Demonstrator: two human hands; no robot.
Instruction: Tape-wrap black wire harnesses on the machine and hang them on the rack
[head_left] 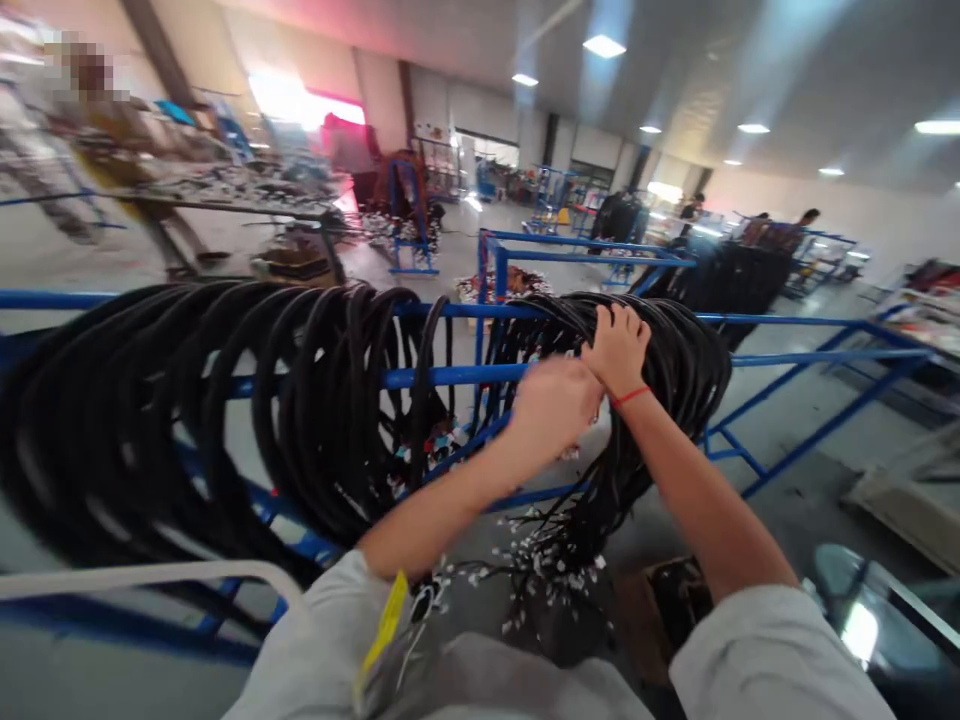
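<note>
Black wire harnesses [679, 350] with white connectors [555, 565] at their lower ends hang in a thick bunch over a blue rail. My right hand [619, 350], a red string round its wrist, curls its fingers over the left side of this bunch and grips it. Close beside it, nearly touching, is my left hand [555, 400], closed like a fist and smeared by motion. What lies inside the left fist is hidden. More looped black harnesses [300, 400] hang along the rack to the left of my hands.
The blue metal rack [787, 358] runs across in front of me. A pale curved bar [150, 575] crosses at lower left, and an open box [667, 610] stands on the floor below. A person [112, 150] is by a cluttered table [247, 195] at far left. Other loaded racks stand behind.
</note>
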